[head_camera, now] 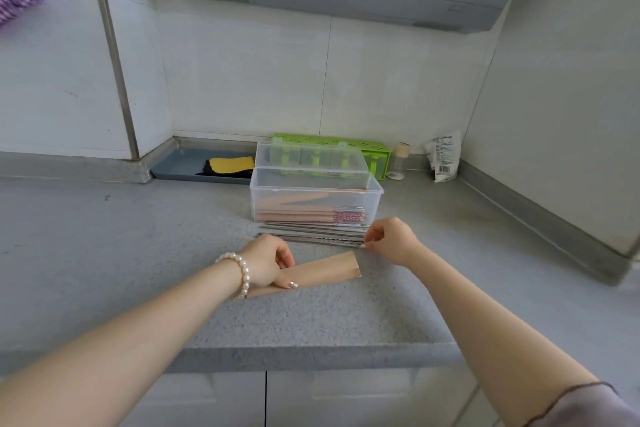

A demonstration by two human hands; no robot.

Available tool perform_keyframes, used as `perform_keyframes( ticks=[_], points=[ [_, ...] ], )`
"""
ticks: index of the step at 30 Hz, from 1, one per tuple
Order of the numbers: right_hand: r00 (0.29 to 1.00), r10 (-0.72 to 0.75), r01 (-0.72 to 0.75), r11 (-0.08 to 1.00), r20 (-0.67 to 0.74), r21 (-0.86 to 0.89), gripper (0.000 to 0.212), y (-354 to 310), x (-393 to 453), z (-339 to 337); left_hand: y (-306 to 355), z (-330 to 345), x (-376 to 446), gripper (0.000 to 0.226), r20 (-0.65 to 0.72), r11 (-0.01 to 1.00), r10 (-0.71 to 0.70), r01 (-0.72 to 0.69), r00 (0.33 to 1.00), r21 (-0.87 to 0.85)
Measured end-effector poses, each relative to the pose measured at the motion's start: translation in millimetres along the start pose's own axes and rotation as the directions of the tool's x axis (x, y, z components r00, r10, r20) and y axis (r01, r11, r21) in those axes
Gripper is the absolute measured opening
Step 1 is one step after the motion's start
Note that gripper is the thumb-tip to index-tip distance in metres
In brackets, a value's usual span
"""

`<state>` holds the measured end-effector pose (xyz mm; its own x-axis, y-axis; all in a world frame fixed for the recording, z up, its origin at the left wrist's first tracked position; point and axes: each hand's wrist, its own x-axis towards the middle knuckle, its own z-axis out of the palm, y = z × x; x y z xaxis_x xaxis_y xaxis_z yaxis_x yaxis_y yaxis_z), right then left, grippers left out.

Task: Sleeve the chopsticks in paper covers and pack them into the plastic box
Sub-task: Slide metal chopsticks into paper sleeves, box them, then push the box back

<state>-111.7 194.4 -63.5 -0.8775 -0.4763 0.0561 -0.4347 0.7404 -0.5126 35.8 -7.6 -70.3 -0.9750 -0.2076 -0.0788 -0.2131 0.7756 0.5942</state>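
Left hand [268, 262]: fingers curled round the near end of a brown paper cover [322, 270], pressing it on the grey surface [104, 253].
Paper cover: long axis runs from 8 o'clock to 2 o'clock, far end toward the right hand; whether that end is the open mouth I cannot tell.
Chopsticks [311, 236]: loose metal ones lie side by side, left to right, just beyond the cover, at 12 o'clock from it.
Plastic box [315, 199]: clear, lid up, just behind the chopsticks; sleeved pairs already inside.
Right hand [391, 241]: fingers pinching at the right-hand ends of the chopsticks; how many it holds I cannot tell.
Key relation: the right hand is nearer the chopsticks; the cover's far end lies at 7 o'clock from it.
Writing: a packet [445, 156] by the wall at 1 o'clock shows a barcode and print too small to read.
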Motion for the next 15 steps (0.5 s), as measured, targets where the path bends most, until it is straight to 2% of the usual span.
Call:
perform_keyframes(
  ticks=[5,9,15],
  points=[
    [1.0,0.012,-0.014,0.999,-0.025,-0.049,0.006,5,3,10,0,3,-3,0.025,-0.086,1.0,-0.018,0.017,0.996,-0.013],
    [1.0,-0.02,0.02,0.996,0.0,-0.088,0.014,11,6,14,1,1,-4,0.024,-0.17,0.999,-0.012,0.004,0.985,-0.048],
    [0.999,0.001,0.002,0.999,-0.05,0.053,0.014,23,10,12,4,-10,-7,0.015,-0.213,0.999,0.018,-0.025,0.977,-0.03]
  ],
)
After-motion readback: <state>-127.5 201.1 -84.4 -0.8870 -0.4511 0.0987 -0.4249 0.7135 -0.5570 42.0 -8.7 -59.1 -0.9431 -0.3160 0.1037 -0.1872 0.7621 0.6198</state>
